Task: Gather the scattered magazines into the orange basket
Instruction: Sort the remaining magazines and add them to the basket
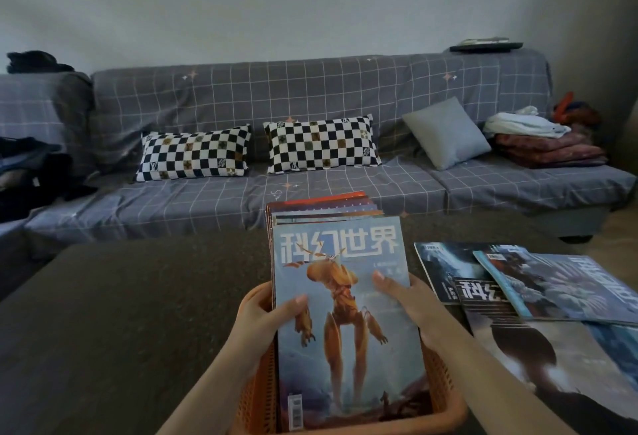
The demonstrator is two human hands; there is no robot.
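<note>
Both hands hold a stack of magazines point(340, 300) standing in the orange basket point(445, 396) at the table's near edge: the left hand point(262, 314) grips the stack's left side with its thumb on the blue cover, the right hand point(409, 296) grips the right side the same way. Three more magazines point(538, 300) lie overlapped toward the table's near right corner, just beside the basket. Left of the basket the dark brown table point(121, 314) lies open up to its far edge. The basket's near rim and the lowest loose magazine are cut off by the picture's edge, and the stack's rear covers show only as thin strips. Beyond the table stands a grey checked sofa point(345, 96) with two chequered pillows point(321, 144) against a pale wall.
</note>
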